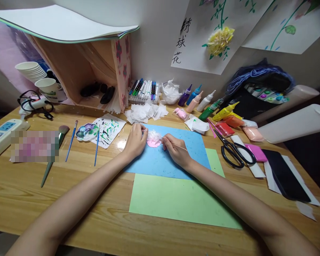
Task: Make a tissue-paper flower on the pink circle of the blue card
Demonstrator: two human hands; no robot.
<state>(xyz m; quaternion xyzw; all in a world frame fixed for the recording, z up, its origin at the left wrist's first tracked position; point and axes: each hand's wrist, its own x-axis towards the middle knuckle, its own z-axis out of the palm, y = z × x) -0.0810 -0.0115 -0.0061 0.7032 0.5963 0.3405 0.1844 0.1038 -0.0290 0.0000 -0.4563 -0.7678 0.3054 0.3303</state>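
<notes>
A white, fluffy, petal-like piece (155, 135) sits over a flat pink shape (154, 143) on a blue sheet (170, 169). My left hand (136, 142) is at its left edge with the fingers curled in a pinch; whatever they hold is hidden. On the other side, my right hand (176, 150) is closed around a thin wooden stick (180, 147), its fingertips close to the petals. The stick's front end is too small to make out. Under the blue sheet lies a green sheet (176, 199).
Black scissors (236, 151), a phone (286, 174) and coloured clay packets (225, 128) lie at right. Paint bottles (194, 101), crumpled tissue (146, 112) and markers (145, 89) stand behind. At left are brushes (71, 140), a paint palette (87, 131) and a power strip (8, 133).
</notes>
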